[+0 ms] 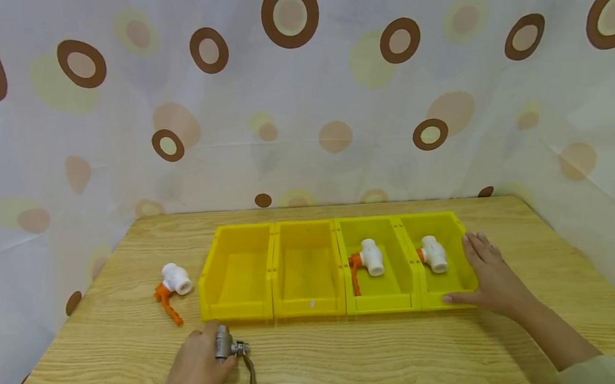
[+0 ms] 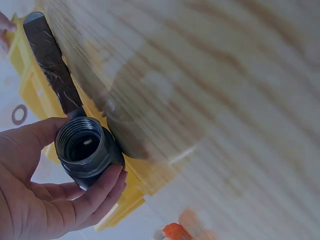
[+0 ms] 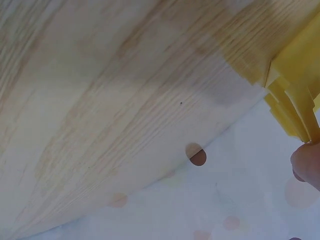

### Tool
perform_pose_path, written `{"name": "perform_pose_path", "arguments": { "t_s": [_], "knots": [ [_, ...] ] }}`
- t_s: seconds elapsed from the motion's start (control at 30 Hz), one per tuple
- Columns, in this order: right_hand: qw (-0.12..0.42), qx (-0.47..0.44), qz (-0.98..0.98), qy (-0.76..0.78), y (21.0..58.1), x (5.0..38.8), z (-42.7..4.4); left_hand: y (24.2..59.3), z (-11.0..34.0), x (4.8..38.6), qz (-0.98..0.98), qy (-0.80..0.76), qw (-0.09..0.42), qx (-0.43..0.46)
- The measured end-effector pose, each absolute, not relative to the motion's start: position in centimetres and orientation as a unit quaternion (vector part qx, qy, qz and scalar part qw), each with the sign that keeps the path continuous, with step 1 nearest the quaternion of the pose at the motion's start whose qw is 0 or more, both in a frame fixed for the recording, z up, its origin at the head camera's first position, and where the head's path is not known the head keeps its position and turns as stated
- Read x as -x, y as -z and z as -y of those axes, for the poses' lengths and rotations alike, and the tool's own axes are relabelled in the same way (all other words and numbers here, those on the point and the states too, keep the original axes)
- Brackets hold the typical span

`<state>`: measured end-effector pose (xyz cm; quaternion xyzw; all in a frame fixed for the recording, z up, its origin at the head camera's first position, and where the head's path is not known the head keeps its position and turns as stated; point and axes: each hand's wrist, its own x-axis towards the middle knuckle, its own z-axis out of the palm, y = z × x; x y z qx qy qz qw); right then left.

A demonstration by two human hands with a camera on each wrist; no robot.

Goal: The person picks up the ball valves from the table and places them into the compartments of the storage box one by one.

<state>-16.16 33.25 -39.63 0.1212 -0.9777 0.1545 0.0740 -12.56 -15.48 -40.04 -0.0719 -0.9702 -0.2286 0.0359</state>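
Note:
My left hand (image 1: 195,365) pinches a metal ball valve (image 1: 224,343) between thumb and fingers, in front of the leftmost yellow bin (image 1: 238,310). The left wrist view shows the valve's threaded opening (image 2: 80,142) and its long dark handle (image 2: 52,61). At the row's right end my right hand (image 1: 496,279) is spread against the outer side of the rightmost bin (image 1: 446,300), thumb at its front edge. In the right wrist view only part of that hand (image 3: 307,162) shows, touching the yellow bin (image 3: 300,60).
White valves with orange handles lie in the two right bins: one valve (image 1: 372,258) and another (image 1: 434,254). A third white valve (image 1: 175,279) lies on the wooden table (image 1: 313,364) left of the row. A patterned cloth (image 1: 306,173) hangs behind.

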Motion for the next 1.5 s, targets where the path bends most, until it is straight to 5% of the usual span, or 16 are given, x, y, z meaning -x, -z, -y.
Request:
{"name": "perform_pose_path", "arguments": {
  "t_s": [1.5],
  "knots": [
    [0.095, -0.116, 0.976, -0.161, 40.2, 15.6, -33.2, 37.5, 9.4, 12.5, 0.95, 0.278, 0.034, 0.137]
  ]
}}
